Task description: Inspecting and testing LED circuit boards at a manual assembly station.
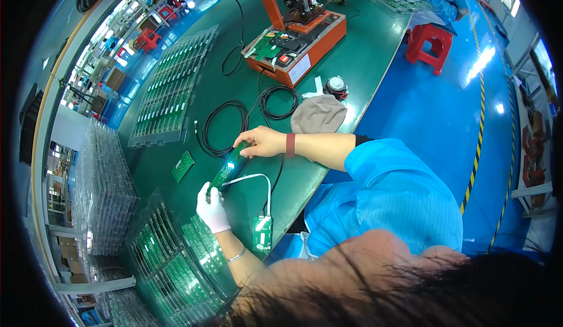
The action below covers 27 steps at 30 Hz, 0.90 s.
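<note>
A long, narrow green circuit board [229,169] with lit white display digits is held between both hands above the green table. My left hand [213,211], in a white glove, pinches its near end. My bare right hand [262,142], with a dark red band at the wrist, grips the far end between thumb and fingers. A white cable [258,176] runs from beside the board's near end to a small green circuit board [262,233] close to the table edge. Another small green board [183,167] lies flat to the left of the held one.
Clear trays of boards lie at far left [175,84] and near left [173,262]; stacked empty-looking trays [105,180] stand beyond. An orange press fixture [299,46], coiled black cables [223,128], a grey cloth [318,115] and a round speaker-like part [336,85] occupy the table's far side.
</note>
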Motion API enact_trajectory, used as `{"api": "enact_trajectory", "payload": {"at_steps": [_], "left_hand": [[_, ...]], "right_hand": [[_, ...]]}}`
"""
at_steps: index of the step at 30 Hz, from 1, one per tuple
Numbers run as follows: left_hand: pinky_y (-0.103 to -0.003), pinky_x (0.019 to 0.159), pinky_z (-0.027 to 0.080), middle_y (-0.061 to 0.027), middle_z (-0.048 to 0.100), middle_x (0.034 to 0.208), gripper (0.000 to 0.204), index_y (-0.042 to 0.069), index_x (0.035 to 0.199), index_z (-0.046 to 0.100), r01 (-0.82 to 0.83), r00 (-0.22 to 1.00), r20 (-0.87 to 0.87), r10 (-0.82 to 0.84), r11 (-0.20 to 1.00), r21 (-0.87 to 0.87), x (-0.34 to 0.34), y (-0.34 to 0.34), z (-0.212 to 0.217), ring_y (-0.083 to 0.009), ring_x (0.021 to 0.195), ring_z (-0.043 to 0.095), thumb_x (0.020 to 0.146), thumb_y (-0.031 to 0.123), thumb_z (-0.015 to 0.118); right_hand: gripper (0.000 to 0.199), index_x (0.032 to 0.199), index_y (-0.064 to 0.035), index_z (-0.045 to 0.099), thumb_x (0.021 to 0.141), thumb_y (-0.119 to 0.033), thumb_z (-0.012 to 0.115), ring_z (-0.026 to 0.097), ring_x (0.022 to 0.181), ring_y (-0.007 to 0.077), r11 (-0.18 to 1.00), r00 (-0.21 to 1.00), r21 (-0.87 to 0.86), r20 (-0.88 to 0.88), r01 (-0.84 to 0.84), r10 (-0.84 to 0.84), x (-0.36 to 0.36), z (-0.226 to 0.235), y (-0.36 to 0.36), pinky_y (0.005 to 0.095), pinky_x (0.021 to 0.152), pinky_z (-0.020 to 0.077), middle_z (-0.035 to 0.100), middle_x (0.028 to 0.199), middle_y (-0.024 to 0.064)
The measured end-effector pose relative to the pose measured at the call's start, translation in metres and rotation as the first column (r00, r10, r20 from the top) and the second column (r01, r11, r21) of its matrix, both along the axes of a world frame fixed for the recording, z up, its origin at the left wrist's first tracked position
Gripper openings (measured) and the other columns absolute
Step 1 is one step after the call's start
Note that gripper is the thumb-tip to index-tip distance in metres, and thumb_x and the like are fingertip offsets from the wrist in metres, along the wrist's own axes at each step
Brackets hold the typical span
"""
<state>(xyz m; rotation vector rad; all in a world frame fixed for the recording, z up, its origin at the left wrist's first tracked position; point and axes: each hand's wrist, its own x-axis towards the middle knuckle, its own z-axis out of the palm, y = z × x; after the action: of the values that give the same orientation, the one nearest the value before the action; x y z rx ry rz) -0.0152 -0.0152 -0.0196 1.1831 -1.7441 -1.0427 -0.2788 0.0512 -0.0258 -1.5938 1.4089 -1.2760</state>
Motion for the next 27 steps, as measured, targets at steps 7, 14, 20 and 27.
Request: {"api": "enact_trajectory", "payload": {"at_steps": [7,14,20,27], "left_hand": [[-0.021,0.057,0.047,-0.0064,0.061,0.074,0.029,0.0,0.117,0.062,0.003,1.0,-0.015,-0.002,0.999,0.048,0.004,0.003,0.002,-0.0104,0.061,0.054,0.089,0.007,0.059],[-0.03,0.09,0.051,-0.0126,0.063,0.122,0.044,0.002,0.126,0.058,0.042,0.999,0.035,-0.039,0.996,-0.079,0.006,-0.001,-0.004,-0.0231,0.101,0.063,0.083,0.01,0.068],[-0.023,0.073,0.051,-0.0085,0.067,0.103,0.05,0.004,0.125,0.059,-0.013,0.994,0.108,0.023,0.996,-0.09,-0.002,0.002,0.001,-0.0117,0.074,0.059,0.077,0.006,0.071],[-0.023,0.066,0.05,-0.0077,0.068,0.097,0.047,0.003,0.122,0.06,-0.042,0.986,0.154,0.064,0.989,-0.144,-0.001,0.007,0.002,-0.0113,0.066,0.058,0.076,0.005,0.069]], "right_hand": [[0.025,0.112,-0.0077,0.065,0.087,-0.014,0.065,0.062,0.061,0.0118,1.0,1.0,0.007,0.026,0.0,0.0,0.003,0.001,0.002,0.0238,0.06,0.0487,0.068,0.072,0.0028],[0.028,0.112,-0.0076,0.065,0.083,-0.007,0.067,0.065,0.068,0.0114,0.999,0.965,-0.026,0.261,-0.018,0.025,0.003,-0.015,-0.009,0.025,0.064,0.0531,0.069,0.085,0.0046],[0.034,0.122,-0.0006,0.058,0.089,0.0,0.06,0.064,0.082,0.0125,0.993,0.943,0.063,0.325,-0.1,0.074,-0.003,-0.008,-0.007,0.0225,0.077,0.0534,0.067,0.096,0.0098],[0.031,0.121,-0.0001,0.058,0.09,-0.001,0.059,0.063,0.08,0.0121,0.991,0.951,0.1,0.303,-0.085,0.051,0.003,-0.002,-0.005,0.0213,0.074,0.0528,0.066,0.093,0.0092]]}}
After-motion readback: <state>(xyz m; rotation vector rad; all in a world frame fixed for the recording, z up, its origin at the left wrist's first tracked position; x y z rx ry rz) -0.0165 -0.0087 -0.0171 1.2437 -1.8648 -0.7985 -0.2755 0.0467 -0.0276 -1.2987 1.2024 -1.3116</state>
